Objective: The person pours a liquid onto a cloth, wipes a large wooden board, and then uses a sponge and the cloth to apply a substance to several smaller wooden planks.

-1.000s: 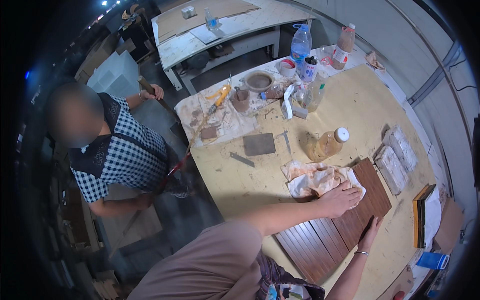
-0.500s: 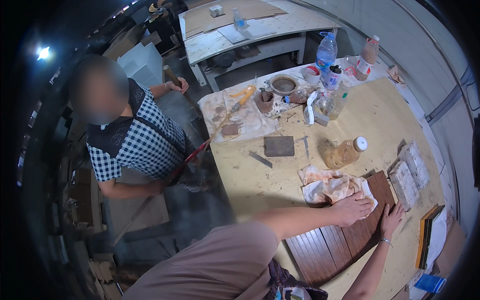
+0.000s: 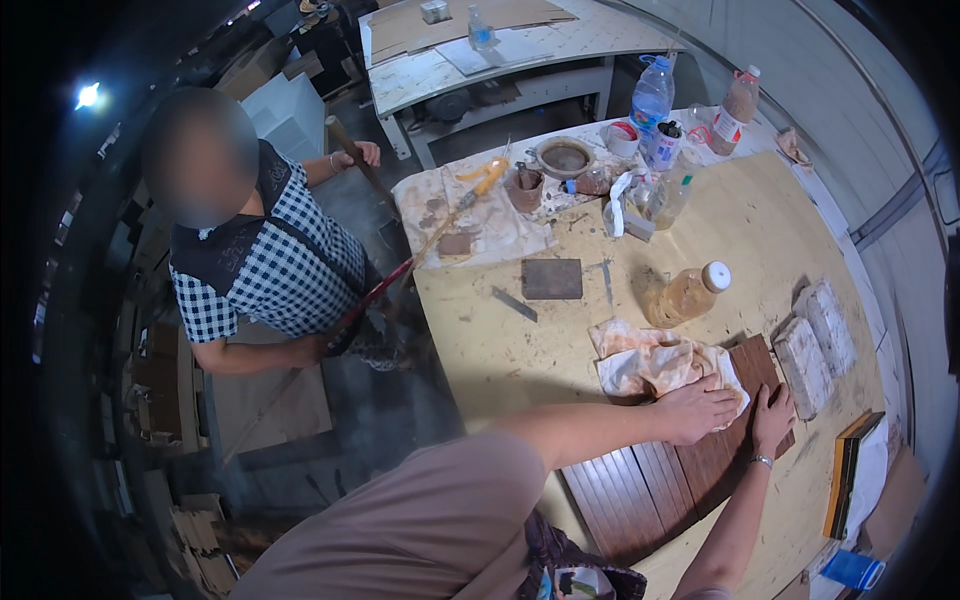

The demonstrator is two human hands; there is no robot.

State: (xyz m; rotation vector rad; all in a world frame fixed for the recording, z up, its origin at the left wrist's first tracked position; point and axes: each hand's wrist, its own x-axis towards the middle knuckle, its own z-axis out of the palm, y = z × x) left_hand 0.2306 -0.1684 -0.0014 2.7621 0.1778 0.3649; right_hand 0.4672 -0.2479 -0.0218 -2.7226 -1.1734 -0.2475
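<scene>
A stained white cloth [image 3: 645, 362] lies bunched across the upper left edge of a brown grooved wooden panel [image 3: 640, 500]. My left hand [image 3: 697, 408] presses down on its near right end, fingers laid over the fabric; the part under the palm is hidden. Resting on the panel's right edge is my right hand [image 3: 772, 418], with fingers extended and a bracelet or watch at the wrist. The panel has a ribbed section at the left and smoother brown boards at the right. Just beyond the cloth stands a capped bottle [image 3: 685, 298] of yellowish liquid.
Two pale wrapped blocks [image 3: 803, 365] sit right of the panel. A dark flat block [image 3: 552, 279] and metal scrapers lie farther left. Bottles, a bowl [image 3: 565, 157] and a brush-like tool [image 3: 485, 180] crowd the far side. A person [image 3: 270, 260] stands at the left holding a pole.
My right hand has shifted slightly up and inward along the panel's edge. My left hand stays on the cloth. The whole view has drifted a little; the person at left stands much the same.
</scene>
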